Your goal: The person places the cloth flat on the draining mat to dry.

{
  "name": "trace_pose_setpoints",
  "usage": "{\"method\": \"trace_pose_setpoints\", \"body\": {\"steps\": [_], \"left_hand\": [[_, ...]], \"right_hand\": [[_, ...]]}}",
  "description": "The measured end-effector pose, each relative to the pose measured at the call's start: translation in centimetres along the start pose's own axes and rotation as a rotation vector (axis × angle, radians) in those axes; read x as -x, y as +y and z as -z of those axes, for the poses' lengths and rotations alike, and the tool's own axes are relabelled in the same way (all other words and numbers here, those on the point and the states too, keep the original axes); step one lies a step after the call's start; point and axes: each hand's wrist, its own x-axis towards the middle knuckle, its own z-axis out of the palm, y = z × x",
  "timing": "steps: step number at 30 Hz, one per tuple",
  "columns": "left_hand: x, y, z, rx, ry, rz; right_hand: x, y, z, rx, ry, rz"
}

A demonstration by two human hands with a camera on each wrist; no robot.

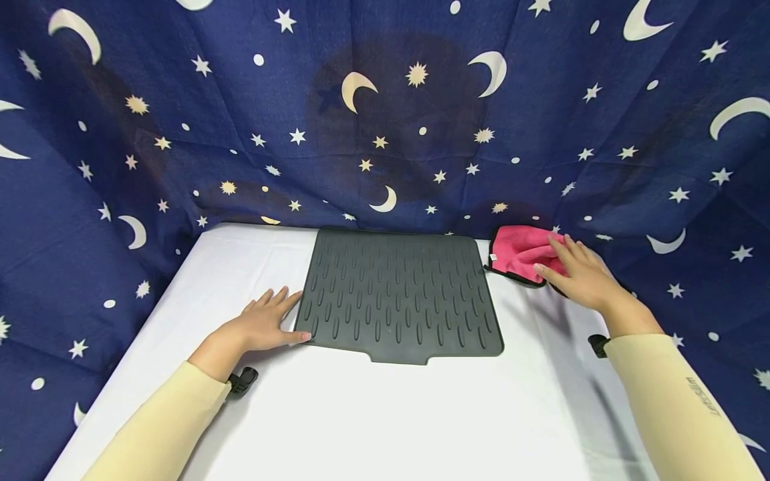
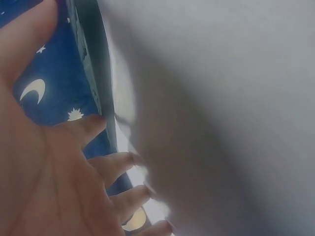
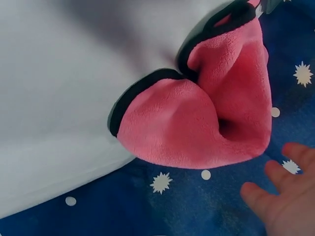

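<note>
A dark grey rubber mat [image 1: 400,351] with raised oval ridges lies flat on the white table. At its left edge, my left hand [image 1: 259,327] has its fingers spread, the thumb over the near left corner and fingertips beside the edge. The left wrist view shows the palm [image 2: 44,177] with straight fingers and the mat's thin edge [image 2: 101,64]. A crumpled pink cloth [image 1: 517,242] with black trim sits at the mat's far right corner. Over its right side hovers my right hand [image 1: 586,277], fingers extended; in the right wrist view they look apart from the cloth [image 3: 172,123].
A blue curtain [image 1: 397,113] with moons and stars hangs behind the table and along both sides. White cloth [image 1: 385,421] covers the tabletop. Black straps [image 1: 243,381] with devices are on both wrists.
</note>
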Motion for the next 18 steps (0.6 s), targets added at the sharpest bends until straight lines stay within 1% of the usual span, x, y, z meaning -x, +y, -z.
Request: {"method": "trace_pose_setpoints", "body": {"steps": [6, 10, 15, 18], "left_hand": [[0.0, 0.3, 0.1, -0.014, 0.007, -0.001], [-0.1, 0.5, 0.3, -0.036, -0.007, 0.015], [-0.4, 0.8, 0.9, -0.028, -0.055, 0.042], [-0.5, 0.8, 1.2, -0.015, -0.08, 0.054]], "right_hand": [[-1.5, 0.4, -0.2, 0.011, 0.059, -0.016], [-2.4, 1.0, -0.3, 0.016, 0.11, -0.024], [-3.2, 1.6, -0.2, -0.008, 0.165, -0.062], [-3.7, 2.0, -0.2, -0.009, 0.18, -0.08]]}}
